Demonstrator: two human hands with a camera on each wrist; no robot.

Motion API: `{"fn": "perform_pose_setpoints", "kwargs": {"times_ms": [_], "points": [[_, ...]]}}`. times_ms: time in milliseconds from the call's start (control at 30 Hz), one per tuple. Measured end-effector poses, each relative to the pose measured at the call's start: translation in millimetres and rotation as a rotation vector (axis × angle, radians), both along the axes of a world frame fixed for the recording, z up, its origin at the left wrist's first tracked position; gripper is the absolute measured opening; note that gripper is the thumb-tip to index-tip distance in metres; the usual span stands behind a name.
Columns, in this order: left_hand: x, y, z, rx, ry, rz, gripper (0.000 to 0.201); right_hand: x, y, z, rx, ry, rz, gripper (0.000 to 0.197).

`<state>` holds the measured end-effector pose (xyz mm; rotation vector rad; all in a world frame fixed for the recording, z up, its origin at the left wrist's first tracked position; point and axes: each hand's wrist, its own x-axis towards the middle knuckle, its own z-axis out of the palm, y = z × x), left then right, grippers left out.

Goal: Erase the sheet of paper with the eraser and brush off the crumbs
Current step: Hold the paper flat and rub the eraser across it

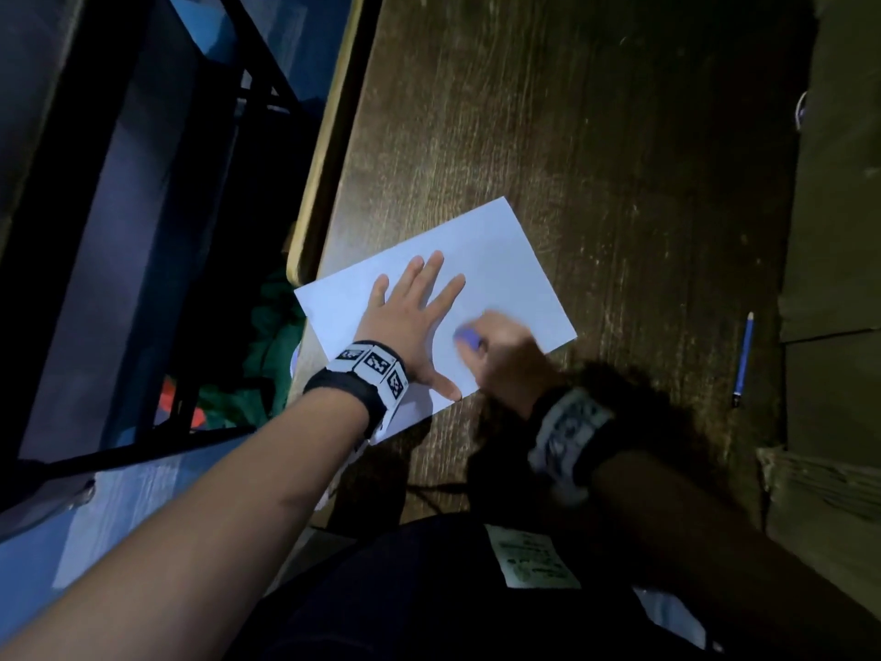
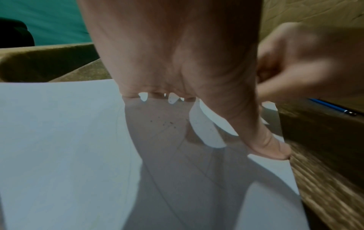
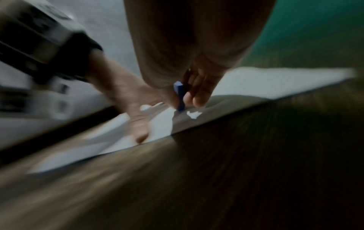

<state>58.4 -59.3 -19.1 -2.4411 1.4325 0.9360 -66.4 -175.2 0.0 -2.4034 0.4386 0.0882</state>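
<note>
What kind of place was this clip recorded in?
Probably a classroom or study room, though the dim light makes it uncertain. A worn wooden desk holds a sheet of paper and a blue pencil, and a dark metal chair frame stands beside it.

Bare forearms — black wristbands [image 1: 355,391] with white, black-patterned marker tiles [image 1: 376,362] — dark trousers [image 1: 429,589].

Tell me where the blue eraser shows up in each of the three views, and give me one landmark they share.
Head: the blue eraser sits just below centre, held by the right hand on the sheet of paper.
Left wrist: not visible; the blurred right hand at upper right hides it.
Right wrist: the eraser stands at centre, pinched between the fingers, its tip on the paper.
Shared landmark: the left hand pressing flat on the white sheet.
</note>
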Motion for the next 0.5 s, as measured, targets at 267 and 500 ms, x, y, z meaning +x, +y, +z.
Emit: {"fn": "perform_pose_setpoints", "kwargs": {"times_ms": [267, 500], "points": [[-0.9, 0.8, -3.2, -0.009, -0.012, 0.011, 0.151, -21.2, 26.1, -2.4, 0.016, -0.029, 0.040, 0.005], [-1.6, 0.5, -4.5, 0.007, 0.004, 0.003, 0.155, 13.1, -18.0, -18.2, -0.167, -0.084, -0.296, 0.009]]}}
